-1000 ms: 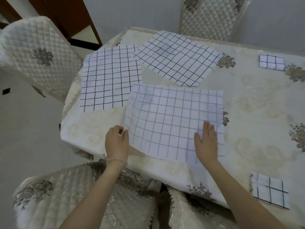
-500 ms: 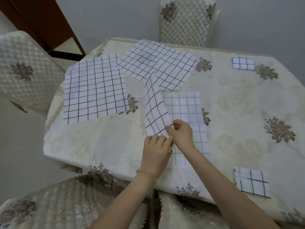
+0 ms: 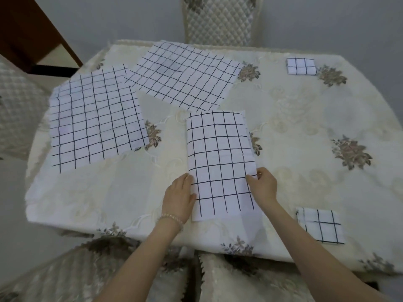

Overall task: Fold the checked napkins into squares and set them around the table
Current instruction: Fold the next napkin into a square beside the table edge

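A white checked napkin (image 3: 219, 162), folded in half into a tall rectangle, lies on the table near the front edge. My left hand (image 3: 180, 196) rests flat against its left folded edge, with the thumb touching the cloth. At its right edge my right hand (image 3: 262, 186) pinches the cloth's layers. Two more checked napkins lie unfolded: one at the left (image 3: 96, 120) and one further back (image 3: 185, 75). One folded square (image 3: 301, 66) sits at the far right and another (image 3: 320, 225) by the near right edge.
The table (image 3: 305, 131) wears a cream embroidered cloth with flower motifs. Quilted chairs stand at the far side (image 3: 218, 18), at the left (image 3: 15, 105) and just below me (image 3: 65, 277). A brown door frame (image 3: 32, 29) is at the top left.
The napkin was spread open under both hands, then its left half was lifted over to the right. It now lies flat in half, and my hands have moved apart to its side edges.
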`<state>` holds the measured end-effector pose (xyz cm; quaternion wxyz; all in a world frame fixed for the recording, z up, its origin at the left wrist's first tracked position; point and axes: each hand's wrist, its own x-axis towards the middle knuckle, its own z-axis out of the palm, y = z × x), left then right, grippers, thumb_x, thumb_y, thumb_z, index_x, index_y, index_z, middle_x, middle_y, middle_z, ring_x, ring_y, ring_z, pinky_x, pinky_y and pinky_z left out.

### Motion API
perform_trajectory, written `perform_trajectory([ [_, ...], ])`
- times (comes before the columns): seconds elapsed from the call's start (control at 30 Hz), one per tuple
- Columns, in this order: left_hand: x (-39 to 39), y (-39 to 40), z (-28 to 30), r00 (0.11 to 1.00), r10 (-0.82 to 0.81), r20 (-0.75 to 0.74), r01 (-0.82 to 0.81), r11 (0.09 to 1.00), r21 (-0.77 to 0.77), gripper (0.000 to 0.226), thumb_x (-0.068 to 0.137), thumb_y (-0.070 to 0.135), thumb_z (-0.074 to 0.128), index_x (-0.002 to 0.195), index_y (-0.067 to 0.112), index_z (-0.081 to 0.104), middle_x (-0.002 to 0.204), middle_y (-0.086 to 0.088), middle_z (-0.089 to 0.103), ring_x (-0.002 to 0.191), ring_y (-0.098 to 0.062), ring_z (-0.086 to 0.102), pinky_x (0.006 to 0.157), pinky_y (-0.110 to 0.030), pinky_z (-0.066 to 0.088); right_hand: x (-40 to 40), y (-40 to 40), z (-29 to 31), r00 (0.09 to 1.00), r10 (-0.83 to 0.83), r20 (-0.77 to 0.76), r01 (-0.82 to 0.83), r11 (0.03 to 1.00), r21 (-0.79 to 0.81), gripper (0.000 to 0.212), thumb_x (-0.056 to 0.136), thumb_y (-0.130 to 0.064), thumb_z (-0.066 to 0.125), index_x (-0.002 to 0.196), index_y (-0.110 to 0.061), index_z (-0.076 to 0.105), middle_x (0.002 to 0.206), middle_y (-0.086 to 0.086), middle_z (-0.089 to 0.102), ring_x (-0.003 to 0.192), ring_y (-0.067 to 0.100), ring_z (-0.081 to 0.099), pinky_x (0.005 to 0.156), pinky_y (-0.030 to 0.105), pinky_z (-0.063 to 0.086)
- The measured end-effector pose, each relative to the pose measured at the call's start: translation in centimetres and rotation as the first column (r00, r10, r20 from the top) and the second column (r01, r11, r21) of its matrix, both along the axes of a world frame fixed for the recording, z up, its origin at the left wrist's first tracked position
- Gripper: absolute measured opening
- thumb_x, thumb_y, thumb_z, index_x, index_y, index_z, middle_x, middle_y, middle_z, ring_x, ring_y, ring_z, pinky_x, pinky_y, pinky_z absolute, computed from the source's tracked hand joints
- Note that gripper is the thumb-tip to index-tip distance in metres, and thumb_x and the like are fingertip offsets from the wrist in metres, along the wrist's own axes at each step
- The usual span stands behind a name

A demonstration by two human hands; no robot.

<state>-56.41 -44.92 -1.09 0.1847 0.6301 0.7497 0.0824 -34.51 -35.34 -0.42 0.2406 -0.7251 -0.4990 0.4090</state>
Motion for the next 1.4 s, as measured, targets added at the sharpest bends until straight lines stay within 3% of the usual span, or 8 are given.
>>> perform_trajectory([
  [0.2, 0.5, 0.1, -0.9, 0.999, 0.024, -0.024, -0.025, 0.999, -0.041, 0.056, 0.09, 0.021, 0.055, 0.141, 0.013, 0.035, 0.147, -0.008, 0.034, 0.134, -0.024, 0.032, 0.108, -0.033, 0.03, 0.3, 0.0, -1.0, 0.991, 0.04, 0.131, -0.049, 0.997, 0.063, 0.015, 0.086, -0.011, 0.06, 0.092, -0.013, 0.047, 0.068, -0.005, 0.048, 0.057, 0.013, 0.046, 0.048, 0.028, 0.032],
  [0.6, 0.2, -0.3, -1.5, 0.998, -0.008, -0.061, 0.005, 0.999, -0.044, 0.052, 0.09, 0.026, 0.055, 0.139, 0.015, 0.04, 0.146, -0.011, 0.036, 0.133, -0.028, 0.033, 0.105, -0.039, 0.035, 0.7, -0.5, -2.7, 0.975, -0.007, 0.222, -0.039, 0.979, 0.201, 0.038, 0.085, -0.014, 0.065, 0.119, -0.005, 0.049, 0.108, 0.01, 0.049, 0.102, 0.03, 0.049, 0.081, 0.037, 0.044],
  [0.73, 0.5, 0.4, -1.9, 0.992, -0.024, -0.125, 0.031, 0.998, 0.049, 0.053, 0.092, 0.03, 0.041, 0.142, 0.01, 0.036, 0.147, -0.011, 0.038, 0.135, -0.029, 0.038, 0.11, -0.041, 0.032, -1.8, -1.2, -2.4, 0.925, 0.119, 0.361, -0.257, 0.897, 0.361, 0.042, 0.093, -0.017, 0.053, 0.132, -0.002, 0.046, 0.13, 0.017, 0.048, 0.122, 0.03, 0.041, 0.104, 0.039, 0.036],
  [0.9, 1.3, 1.3, -4.1, 0.983, -0.069, -0.168, 0.07, 0.998, 0.002, 0.055, 0.098, 0.034, 0.017, 0.146, 0.007, 0.024, 0.153, -0.008, 0.028, 0.14, -0.025, 0.028, 0.113, -0.039, 0.014, -8.8, -2.7, -4.1, 0.688, 0.518, 0.508, -0.697, 0.667, 0.263, 0.056, 0.098, -0.033, 0.024, 0.147, -0.008, 0.029, 0.153, 0.008, 0.032, 0.145, 0.023, 0.021, 0.119, 0.033, 0.007],
  [1.03, 1.4, 1.1, -4.9, 0.974, -0.078, -0.212, 0.085, 0.996, 0.024, 0.059, 0.094, 0.031, 0.023, 0.147, 0.007, 0.021, 0.154, -0.009, 0.024, 0.143, -0.023, 0.022, 0.113, -0.041, 0.015, -9.5, -2.7, -6.1, 0.542, 0.603, 0.585, -0.806, 0.571, 0.157, 0.058, 0.099, -0.039, 0.021, 0.15, -0.012, 0.021, 0.157, 0.003, 0.022, 0.146, 0.017, 0.013, 0.118, 0.034, 0.003],
  [1.17, 1.1, 1.0, -5.2, 0.974, -0.089, -0.21, 0.094, 0.996, 0.012, 0.059, 0.098, 0.036, 0.017, 0.148, 0.006, 0.021, 0.157, -0.009, 0.017, 0.145, -0.023, 0.015, 0.115, -0.042, 0.013, -4.3, -0.7, -6.6, 0.582, 0.529, 0.618, -0.741, 0.659, 0.133, 0.058, 0.099, -0.039, 0.022, 0.152, -0.014, 0.018, 0.157, -0.001, 0.016, 0.146, 0.016, 0.011, 0.119, 0.033, 0.005],
  [1.33, 1.6, 1.9, -4.1, 0.959, -0.088, -0.268, 0.098, 0.995, 0.022, 0.057, 0.093, 0.032, 0.027, 0.14, 0.002, 0.04, 0.147, -0.016, 0.038, 0.135, -0.031, 0.037, 0.113, -0.044, 0.017, 0.1, 0.5, -6.0, 0.633, 0.454, 0.627, -0.644, 0.759, 0.101, 0.06, 0.098, -0.038, 0.018, 0.152, -0.015, 0.013, 0.159, -0.001, 0.011, 0.147, 0.015, 0.006, 0.12, 0.034, 0.003],
  [1.4, 2.0, 3.0, -3.5, 0.96, -0.138, -0.242, 0.158, 0.985, 0.064, 0.057, 0.093, 0.031, 0.027, 0.142, 0.003, 0.036, 0.148, -0.015, 0.036, 0.137, -0.031, 0.034, 0.115, -0.043, 0.017, -0.3, 0.5, -6.0, 0.637, 0.443, 0.631, -0.635, 0.766, 0.104, 0.06, 0.097, -0.038, 0.019, 0.152, -0.014, 0.013, 0.159, -0.001, 0.012, 0.147, 0.016, 0.008, 0.12, 0.035, 0.004],
])
